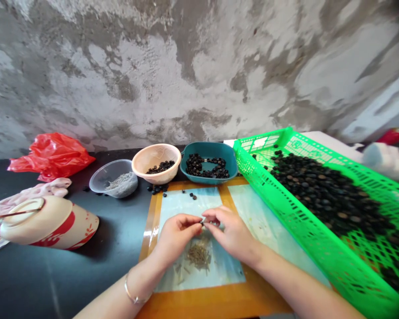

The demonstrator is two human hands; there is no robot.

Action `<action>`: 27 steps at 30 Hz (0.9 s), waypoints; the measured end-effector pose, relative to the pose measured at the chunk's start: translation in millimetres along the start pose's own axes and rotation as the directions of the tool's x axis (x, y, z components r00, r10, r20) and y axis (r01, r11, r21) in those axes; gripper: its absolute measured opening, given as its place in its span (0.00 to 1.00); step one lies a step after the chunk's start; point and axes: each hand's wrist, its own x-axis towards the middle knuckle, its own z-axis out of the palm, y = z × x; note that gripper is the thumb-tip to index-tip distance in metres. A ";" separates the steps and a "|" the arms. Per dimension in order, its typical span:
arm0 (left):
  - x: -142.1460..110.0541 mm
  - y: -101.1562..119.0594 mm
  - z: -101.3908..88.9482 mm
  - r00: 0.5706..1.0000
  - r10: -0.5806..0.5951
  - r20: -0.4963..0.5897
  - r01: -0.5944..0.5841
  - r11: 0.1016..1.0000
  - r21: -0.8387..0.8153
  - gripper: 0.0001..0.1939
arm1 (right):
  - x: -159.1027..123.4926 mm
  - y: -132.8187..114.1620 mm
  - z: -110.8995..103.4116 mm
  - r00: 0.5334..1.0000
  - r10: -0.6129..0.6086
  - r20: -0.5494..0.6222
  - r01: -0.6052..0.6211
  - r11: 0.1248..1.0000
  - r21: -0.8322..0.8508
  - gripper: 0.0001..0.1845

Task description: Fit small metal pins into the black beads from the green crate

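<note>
Over a pale blue sheet (173,208), my left hand (179,232) pinches a small black piece (201,223) between thumb and fingertips. Close against it, my right hand (234,232) is closed in a pinch; what its fingertips hold is too small to make out. Below both hands lies a loose pile of thin brownish pins (199,256). A few small black pieces (193,196) rest on the sheet's far part. Behind them stand a teal basin (209,180) and a peach bowl (156,178), each with black pieces inside.
At right, a large green basket (286,230) holds a heap of black round pieces (332,195). A clear bowl (99,177) with grey material, a cream cup (53,221), a red plastic bag (53,153) and a pinkish cloth (36,195) are at left. A rough wall (199,66) closes the back.
</note>
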 end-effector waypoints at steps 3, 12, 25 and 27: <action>-1.0 -0.2 0.7 0.997 0.059 -0.042 -0.054 0.992 0.112 0.07 | -3.0 1.3 2.5 0.979 -0.202 0.003 0.202 0.976 -0.077 0.11; -2.8 -2.0 2.7 0.996 0.062 -0.070 -0.059 0.997 0.045 0.09 | -1.3 5.1 4.8 0.992 -0.111 -0.053 0.113 0.993 0.034 0.13; 0.9 3.3 -6.9 0.994 -0.107 0.024 0.106 0.881 -0.461 0.16 | 21.6 14.4 -79.8 0.885 0.432 0.172 -0.347 0.860 -0.375 0.08; 0.6 3.8 -6.7 0.993 -0.120 0.018 0.115 0.882 -0.457 0.15 | 19.6 16.8 -82.1 0.853 0.450 0.263 -0.290 0.829 -0.478 0.09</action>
